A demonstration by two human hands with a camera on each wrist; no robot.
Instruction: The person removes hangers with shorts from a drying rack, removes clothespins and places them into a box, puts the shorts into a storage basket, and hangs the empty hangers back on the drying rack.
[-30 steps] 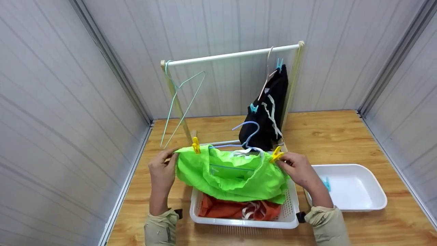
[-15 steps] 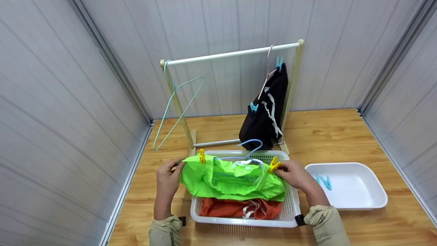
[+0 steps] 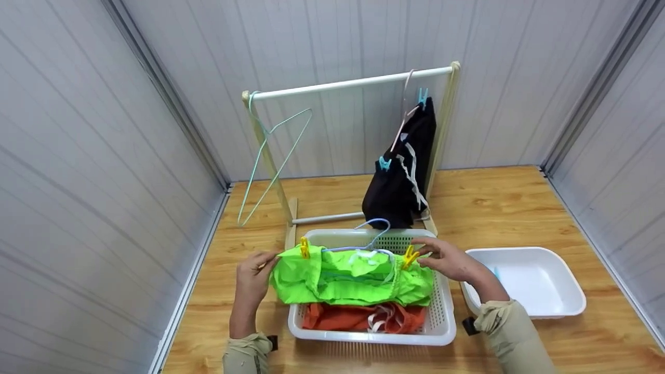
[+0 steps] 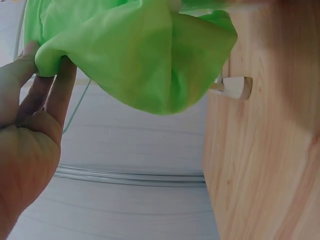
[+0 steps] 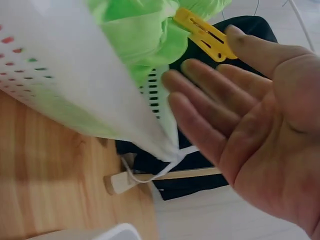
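Garment (image 3: pixel 358 293) lies between pinching left hand (image 3: pixel 253 275) and right hand (image 3: pixel 446 258).

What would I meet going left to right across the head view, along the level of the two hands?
Left hand → left yellow clip → blue hanger → right yellow clip → right hand → white tray.
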